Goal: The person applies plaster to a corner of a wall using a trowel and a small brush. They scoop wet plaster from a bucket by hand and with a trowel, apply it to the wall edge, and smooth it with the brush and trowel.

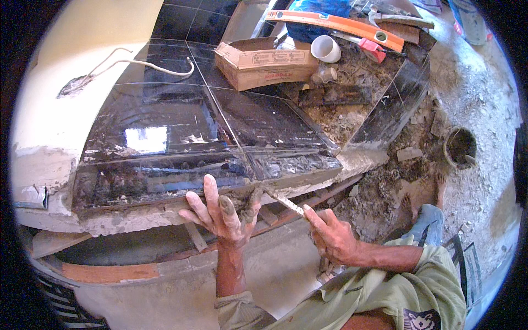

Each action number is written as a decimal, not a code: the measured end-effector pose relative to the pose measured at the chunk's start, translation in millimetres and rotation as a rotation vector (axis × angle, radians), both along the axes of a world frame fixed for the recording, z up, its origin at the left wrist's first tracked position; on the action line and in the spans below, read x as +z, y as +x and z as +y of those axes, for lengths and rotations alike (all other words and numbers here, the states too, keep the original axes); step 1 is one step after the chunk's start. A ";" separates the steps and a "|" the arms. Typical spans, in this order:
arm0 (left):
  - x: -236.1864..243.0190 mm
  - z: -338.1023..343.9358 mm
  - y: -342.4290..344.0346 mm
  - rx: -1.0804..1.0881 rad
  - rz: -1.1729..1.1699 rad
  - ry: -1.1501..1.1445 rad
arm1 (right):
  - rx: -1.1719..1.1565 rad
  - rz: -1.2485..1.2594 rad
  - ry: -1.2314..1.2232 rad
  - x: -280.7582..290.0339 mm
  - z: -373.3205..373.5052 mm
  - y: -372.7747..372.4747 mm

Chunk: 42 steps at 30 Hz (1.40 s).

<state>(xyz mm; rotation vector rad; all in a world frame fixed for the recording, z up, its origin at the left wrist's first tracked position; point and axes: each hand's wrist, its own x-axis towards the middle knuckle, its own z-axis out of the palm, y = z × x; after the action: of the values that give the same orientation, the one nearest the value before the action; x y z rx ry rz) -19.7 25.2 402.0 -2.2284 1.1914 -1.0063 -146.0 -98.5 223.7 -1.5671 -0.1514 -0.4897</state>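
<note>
My left hand is raised at the front edge of a black tiled slab, its fingers spread and grey with mortar. Wet mortar lies along that edge behind the fingers. In my right hand is a slim, mortar-smeared trowel, seen nearly edge-on, so its blade shape is hard to make out. Its tip reaches the mortared edge just right of my left hand. My right fingers wrap round its near end.
On the slab stand an open cardboard box and a white cup. An orange spirit level and a hammer lie at the back. A bucket stands on the rubble-strewn floor at right. Wooden supports sit beneath the slab.
</note>
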 end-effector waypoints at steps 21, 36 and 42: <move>-0.4 1.1 -3.3 0.057 0.034 0.023 | -0.024 -0.091 -0.153 -19.1 -16.1 -1.3; 6.3 -16.0 -11.9 0.174 -0.026 0.102 | -0.044 -0.042 -0.193 -24.8 -34.3 -15.1; 2.6 -19.4 -3.1 0.100 -0.027 0.050 | -0.171 0.147 -0.257 -73.8 -95.9 -30.7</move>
<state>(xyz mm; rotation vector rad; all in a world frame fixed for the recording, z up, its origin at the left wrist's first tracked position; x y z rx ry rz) -22.8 5.8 404.6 -2.2055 1.0712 -0.9540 -176.7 -194.3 149.9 -1.8710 0.0341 -0.5007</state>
